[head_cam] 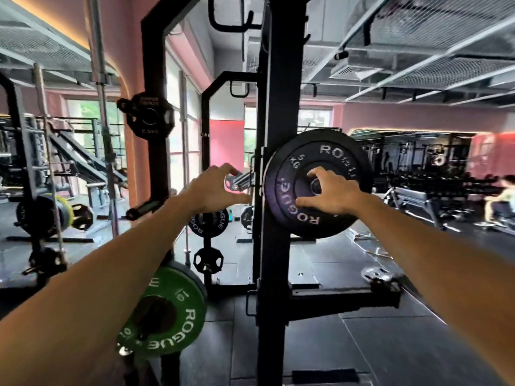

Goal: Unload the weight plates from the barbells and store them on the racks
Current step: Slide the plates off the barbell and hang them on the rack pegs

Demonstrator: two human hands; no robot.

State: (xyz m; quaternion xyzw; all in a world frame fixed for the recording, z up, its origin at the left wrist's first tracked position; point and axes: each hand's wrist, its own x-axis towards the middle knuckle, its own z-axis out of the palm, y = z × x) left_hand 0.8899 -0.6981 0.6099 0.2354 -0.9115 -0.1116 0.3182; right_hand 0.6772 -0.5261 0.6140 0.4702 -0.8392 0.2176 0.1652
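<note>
Head view: black ROGUE plate, white lettering.

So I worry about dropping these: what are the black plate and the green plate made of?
Black plate: probably rubber, a thick matte disc with raised pale lettering. Green plate: likely rubber too, dull coloured face, white lettering. Both have a darker centre at the hub; its material is unclear.

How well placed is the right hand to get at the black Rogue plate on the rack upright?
Probably well placed: the right hand already lies on the face of the black Rogue plate, fingers spread around its hub, nothing between them. The rack upright stands left of the plate, outside the hand's path.
</note>
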